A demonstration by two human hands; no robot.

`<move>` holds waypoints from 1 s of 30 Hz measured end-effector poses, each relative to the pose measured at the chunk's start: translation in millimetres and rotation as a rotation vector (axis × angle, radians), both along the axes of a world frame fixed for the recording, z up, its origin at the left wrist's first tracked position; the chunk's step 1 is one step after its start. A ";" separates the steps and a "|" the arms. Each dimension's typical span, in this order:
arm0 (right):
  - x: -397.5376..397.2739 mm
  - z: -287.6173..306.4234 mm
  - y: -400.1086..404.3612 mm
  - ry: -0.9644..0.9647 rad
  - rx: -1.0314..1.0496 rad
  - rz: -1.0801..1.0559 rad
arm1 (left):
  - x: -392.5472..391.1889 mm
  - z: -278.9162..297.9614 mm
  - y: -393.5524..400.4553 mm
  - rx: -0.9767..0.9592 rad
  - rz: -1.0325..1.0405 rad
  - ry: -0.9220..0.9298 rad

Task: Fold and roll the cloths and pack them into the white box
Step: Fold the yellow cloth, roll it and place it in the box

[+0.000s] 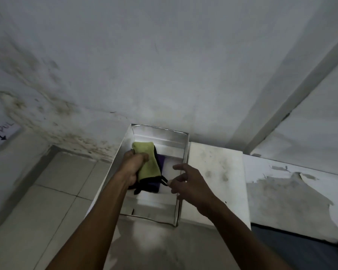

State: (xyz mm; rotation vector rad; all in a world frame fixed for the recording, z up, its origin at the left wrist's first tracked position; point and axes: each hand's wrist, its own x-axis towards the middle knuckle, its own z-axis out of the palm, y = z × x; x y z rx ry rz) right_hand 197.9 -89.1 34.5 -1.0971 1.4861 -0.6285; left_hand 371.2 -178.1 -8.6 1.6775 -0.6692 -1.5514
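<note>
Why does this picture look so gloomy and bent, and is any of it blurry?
Head view: dim, greyish light; brightest on the white box floor and far wall. Wide-angle lens bows the wall lines. The left hand gripping the green cloth and the right hand are slightly soft; the wall note is blurred.

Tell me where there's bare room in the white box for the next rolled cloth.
Bare floor shows in the white box at the near end, below the purple cloth, and along the far wall beyond the green cloth. The middle left is crowded: the left hand grips the green cloth there, and the right hand pinches a black strap.
</note>
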 end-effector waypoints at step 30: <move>-10.4 -31.9 -23.1 0.140 -0.113 0.064 | -73.5 -55.4 -84.6 0.007 0.866 0.182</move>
